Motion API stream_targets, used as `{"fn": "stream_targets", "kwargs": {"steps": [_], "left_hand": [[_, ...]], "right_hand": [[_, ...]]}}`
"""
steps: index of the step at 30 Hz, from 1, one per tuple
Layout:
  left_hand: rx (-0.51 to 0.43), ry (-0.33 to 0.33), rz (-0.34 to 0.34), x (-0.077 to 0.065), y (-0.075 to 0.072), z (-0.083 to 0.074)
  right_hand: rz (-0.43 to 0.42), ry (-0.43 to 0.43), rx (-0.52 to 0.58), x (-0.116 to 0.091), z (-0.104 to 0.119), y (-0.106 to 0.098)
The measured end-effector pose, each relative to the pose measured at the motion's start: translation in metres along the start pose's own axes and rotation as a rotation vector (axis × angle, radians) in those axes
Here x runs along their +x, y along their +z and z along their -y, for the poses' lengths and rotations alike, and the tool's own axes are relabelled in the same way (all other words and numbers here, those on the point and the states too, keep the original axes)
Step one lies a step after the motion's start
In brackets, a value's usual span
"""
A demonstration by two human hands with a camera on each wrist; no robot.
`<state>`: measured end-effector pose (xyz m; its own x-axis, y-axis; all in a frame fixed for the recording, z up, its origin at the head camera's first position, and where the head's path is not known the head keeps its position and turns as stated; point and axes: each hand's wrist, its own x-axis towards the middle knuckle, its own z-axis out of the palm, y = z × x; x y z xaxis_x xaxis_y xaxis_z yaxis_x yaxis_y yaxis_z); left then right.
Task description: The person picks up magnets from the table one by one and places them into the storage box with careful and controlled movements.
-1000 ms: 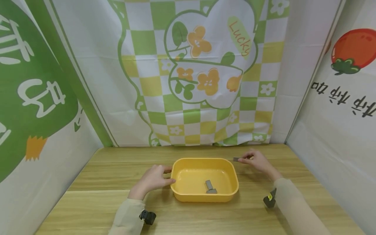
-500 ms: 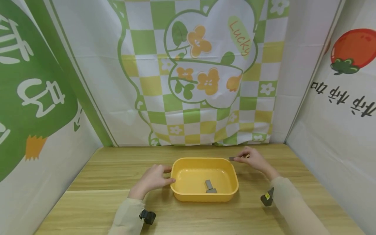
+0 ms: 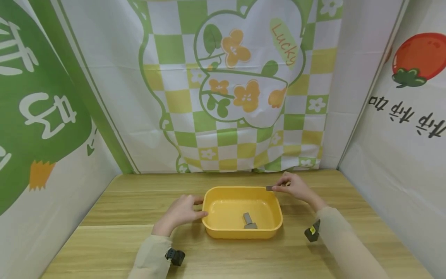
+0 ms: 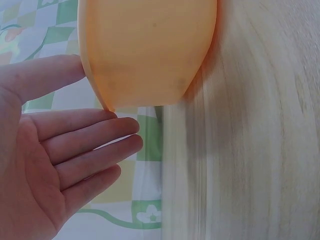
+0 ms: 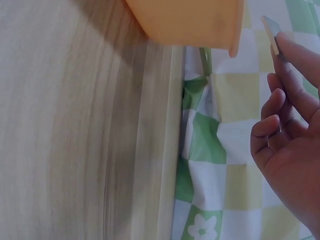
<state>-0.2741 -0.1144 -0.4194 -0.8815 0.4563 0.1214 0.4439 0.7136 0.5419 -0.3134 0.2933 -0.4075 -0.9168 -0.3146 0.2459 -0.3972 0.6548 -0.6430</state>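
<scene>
A yellow plastic basin [image 3: 242, 234] stands on the table. My left hand [image 3: 182, 212] is at its left end, with thumb and index fingertip touching the rim. In the left wrist view the fingers [image 4: 95, 135] of that hand lie straight. Over the basin's back right corner, my right hand [image 3: 294, 187] pinches a small grey rectangular block [image 3: 269, 188] between thumb and index finger, the other fingers curled in. The right wrist view shows the same block [image 5: 270, 30] edge-on, above rim height. Two similar grey blocks [image 3: 247, 218] lie touching on the basin floor.
The wooden table [image 3: 139, 209] is bounded by a checkered green and white cloth [image 3: 223, 151] behind and printed cloth walls at both sides. A black wrist camera [image 3: 175, 257] sits on the left sleeve, another camera [image 3: 312, 231] on the right.
My right hand has moved left with the grey block, from beside the basin to over its back right corner. The left hand and the basin have stayed put.
</scene>
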Motion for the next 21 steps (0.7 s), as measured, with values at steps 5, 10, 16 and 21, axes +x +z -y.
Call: {"fn": "stream_targets", "kwargs": {"steps": [5, 10, 16, 21], "left_hand": [[-0.005, 0.005, 0.001, 0.001, 0.0, 0.001], [-0.008, 0.006, 0.002, 0.0, 0.0, 0.0], [-0.006, 0.001, -0.001, -0.001, -0.001, 0.0], [-0.001, 0.0, -0.002, -0.001, -0.001, 0.001]], "right_hand": [[0.019, -0.012, 0.007, 0.003, 0.003, 0.002], [0.037, -0.021, -0.004, 0.005, 0.006, 0.003], [0.042, -0.043, -0.024, 0.008, 0.009, 0.006], [0.058, -0.051, -0.013, 0.011, 0.013, 0.008]]}}
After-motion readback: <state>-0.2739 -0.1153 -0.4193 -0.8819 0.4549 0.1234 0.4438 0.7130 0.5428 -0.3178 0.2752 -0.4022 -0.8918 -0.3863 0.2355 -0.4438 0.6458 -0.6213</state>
